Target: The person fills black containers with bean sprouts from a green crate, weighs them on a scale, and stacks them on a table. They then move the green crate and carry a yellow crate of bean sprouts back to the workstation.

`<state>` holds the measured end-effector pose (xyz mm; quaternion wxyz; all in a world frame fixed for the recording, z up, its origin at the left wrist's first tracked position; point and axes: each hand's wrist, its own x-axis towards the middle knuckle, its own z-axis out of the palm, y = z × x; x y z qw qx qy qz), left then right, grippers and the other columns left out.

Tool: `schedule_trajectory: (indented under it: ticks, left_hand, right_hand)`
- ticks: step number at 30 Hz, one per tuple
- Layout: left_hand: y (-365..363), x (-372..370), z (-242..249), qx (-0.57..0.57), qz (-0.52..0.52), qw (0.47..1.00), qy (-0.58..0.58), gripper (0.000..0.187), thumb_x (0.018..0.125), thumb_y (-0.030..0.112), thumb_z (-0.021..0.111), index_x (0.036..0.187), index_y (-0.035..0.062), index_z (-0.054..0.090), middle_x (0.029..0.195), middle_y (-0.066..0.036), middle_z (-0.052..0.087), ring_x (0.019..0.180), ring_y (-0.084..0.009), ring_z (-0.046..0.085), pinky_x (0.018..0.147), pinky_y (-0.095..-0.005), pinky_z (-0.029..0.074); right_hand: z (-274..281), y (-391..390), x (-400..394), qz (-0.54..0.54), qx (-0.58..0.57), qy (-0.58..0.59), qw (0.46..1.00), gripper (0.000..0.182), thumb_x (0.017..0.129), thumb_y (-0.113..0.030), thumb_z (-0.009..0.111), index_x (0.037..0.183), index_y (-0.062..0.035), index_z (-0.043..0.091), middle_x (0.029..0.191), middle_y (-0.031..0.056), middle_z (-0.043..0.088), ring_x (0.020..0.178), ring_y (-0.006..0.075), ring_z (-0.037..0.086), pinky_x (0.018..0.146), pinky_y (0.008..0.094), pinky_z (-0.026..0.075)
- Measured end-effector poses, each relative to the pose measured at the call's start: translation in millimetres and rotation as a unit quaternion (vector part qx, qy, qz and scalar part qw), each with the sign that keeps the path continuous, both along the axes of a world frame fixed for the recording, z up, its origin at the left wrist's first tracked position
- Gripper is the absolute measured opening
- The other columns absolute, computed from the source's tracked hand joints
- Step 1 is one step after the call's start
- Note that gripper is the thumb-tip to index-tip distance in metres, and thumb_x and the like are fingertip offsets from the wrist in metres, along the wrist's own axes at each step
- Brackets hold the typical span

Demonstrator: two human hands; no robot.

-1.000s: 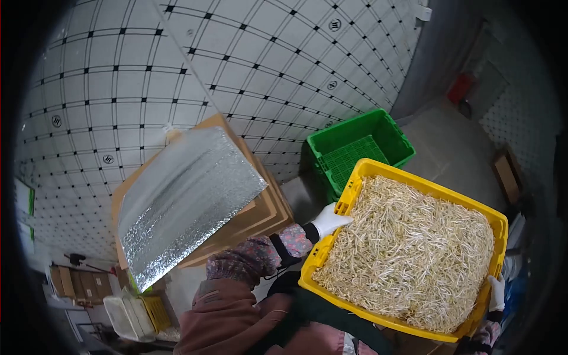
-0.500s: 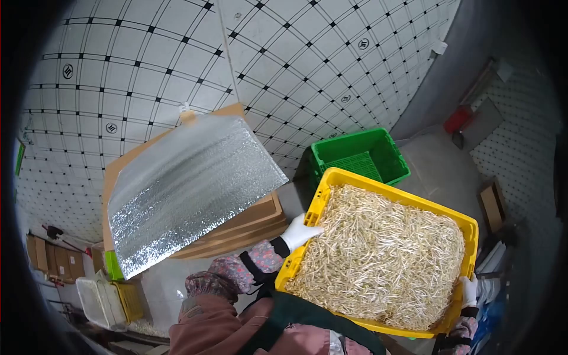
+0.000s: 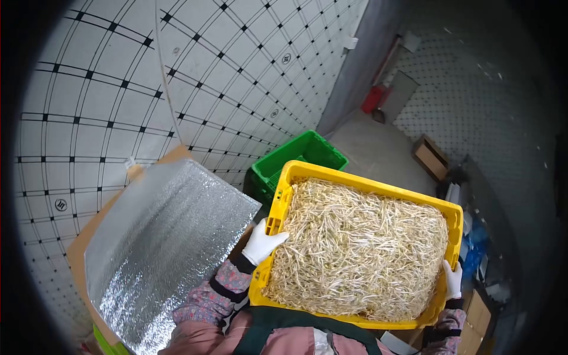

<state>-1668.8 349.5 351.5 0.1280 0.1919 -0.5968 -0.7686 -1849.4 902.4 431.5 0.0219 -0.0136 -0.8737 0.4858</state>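
I carry a yellow plastic crate (image 3: 307,173) heaped with pale bean sprouts (image 3: 355,248) against my body. My left hand (image 3: 261,242), in a white glove, grips the crate's left rim by its handle. At the right rim my right hand (image 3: 453,279), also in a white glove, holds the crate's near right corner. An empty green crate (image 3: 284,163) stands on the floor just beyond the yellow one.
A silver foil-bubble sheet (image 3: 160,248) lies over stacked cardboard (image 3: 83,248) at my left. A white wall with a black grid (image 3: 148,77) rises behind. Grey floor (image 3: 378,148) runs ahead, with a red object (image 3: 374,99) and a cardboard box (image 3: 431,157) beyond.
The view has swung right and the yellow crate has come closer to my body. The foil sheet and green crate have shifted left and down in the picture. Both hands keep their grip.
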Motion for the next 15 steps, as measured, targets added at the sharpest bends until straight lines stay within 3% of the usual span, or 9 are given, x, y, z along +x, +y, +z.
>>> schedule_trajectory:
  ticks: [2, 4, 6, 8, 15]
  left_hand:
    - [1.2, -15.1, -15.3, -0.032, 0.011, 0.999, 0.035, 0.038, 0.078, 0.007, 0.071, 0.11, 0.0002, 0.051, 0.096, -0.003, 0.06, 0.085, -0.0108, 0.058, 0.077, -0.0256, 0.048]
    - [-7.3, -8.0, -5.5, -0.017, -0.005, 1.0, 0.024, 0.038, 0.078, 0.007, 0.07, 0.111, 0.0002, 0.051, 0.097, -0.003, 0.06, 0.085, -0.0114, 0.058, 0.077, -0.0262, 0.047]
    - [-12.7, 0.0, -0.8, -0.009, -0.018, 1.0, 0.013, 0.039, 0.079, 0.008, 0.07, 0.111, 0.0002, 0.051, 0.097, -0.003, 0.06, 0.086, -0.0119, 0.058, 0.078, -0.0268, 0.047]
    - [-15.2, 3.6, 2.2, -0.021, -0.006, 1.0, 0.018, 0.039, 0.079, 0.008, 0.07, 0.111, 0.0003, 0.051, 0.097, -0.004, 0.06, 0.086, -0.0124, 0.058, 0.079, -0.0278, 0.047]
    - [-13.7, 35.2, 0.2, -0.015, 0.011, 1.0, -0.008, 0.037, 0.079, 0.009, 0.07, 0.109, 0.0008, 0.051, 0.096, -0.003, 0.06, 0.085, -0.012, 0.058, 0.076, -0.0267, 0.048]
  right_hand:
    - [-13.7, 8.1, -19.8, -0.008, 0.04, 0.017, 0.999, 0.022, 0.087, -0.015, 0.064, 0.101, 0.0003, 0.057, 0.09, 0.0023, 0.062, 0.08, 0.0101, 0.055, 0.071, 0.0244, 0.044]
    - [10.3, -3.3, -2.2, -0.005, 0.074, 0.035, 0.997, 0.022, 0.087, -0.016, 0.064, 0.101, 0.0002, 0.057, 0.089, 0.0019, 0.061, 0.079, 0.0099, 0.055, 0.07, 0.0242, 0.044]
    - [25.5, -17.4, 6.6, -0.009, 0.035, 0.016, 0.999, 0.023, 0.086, -0.016, 0.064, 0.1, 0.0004, 0.057, 0.088, 0.0019, 0.061, 0.079, 0.0099, 0.055, 0.07, 0.0243, 0.044]
    - [31.2, -12.5, 6.8, -0.007, 0.102, 0.023, 0.995, 0.025, 0.087, -0.018, 0.064, 0.104, 0.0006, 0.058, 0.094, 0.0026, 0.062, 0.084, 0.0106, 0.056, 0.075, 0.0239, 0.044]
    - [34.3, -32.9, 14.2, 0.013, 0.084, 0.011, 0.996, 0.026, 0.086, -0.019, 0.064, 0.103, 0.0012, 0.059, 0.094, 0.0031, 0.063, 0.084, 0.0109, 0.056, 0.075, 0.0247, 0.044]
